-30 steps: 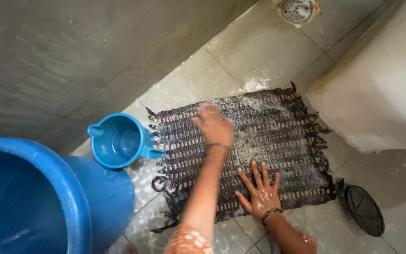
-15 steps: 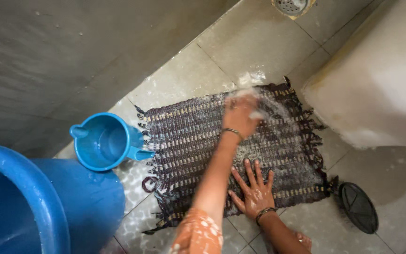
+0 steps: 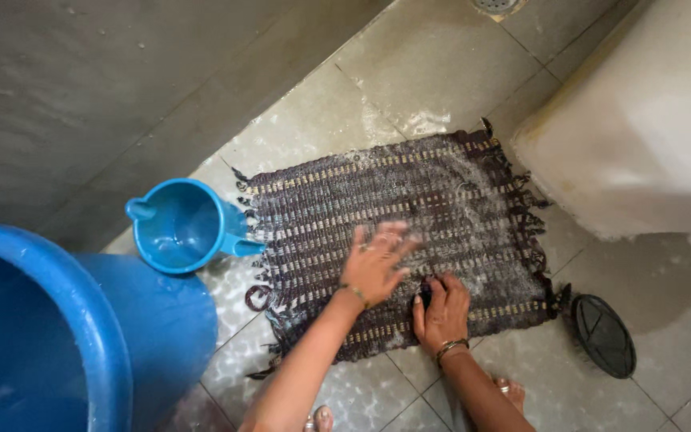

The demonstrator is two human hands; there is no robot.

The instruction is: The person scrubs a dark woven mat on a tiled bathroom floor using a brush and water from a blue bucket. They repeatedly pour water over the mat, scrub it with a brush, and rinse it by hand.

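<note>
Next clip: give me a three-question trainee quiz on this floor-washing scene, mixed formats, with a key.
1. True or false: the left hand lies spread on the woven mat.
2. The small blue mug stands: A) on the mat, B) on the tiles beside the mat's fringe, C) inside the big blue bucket.
3. Fill in: the right hand is curled around something small and ____.

Key: 1 true; 2 B; 3 dark.

A home bathroom or wash area: wet beige floor tiles [image 3: 313, 128] meet a grey wall [image 3: 105, 88], a metal floor drain [image 3: 496, 5] sits at the top edge, and a big blue bucket [image 3: 57, 336] stands beside a blue water mug [image 3: 181, 226]
</note>
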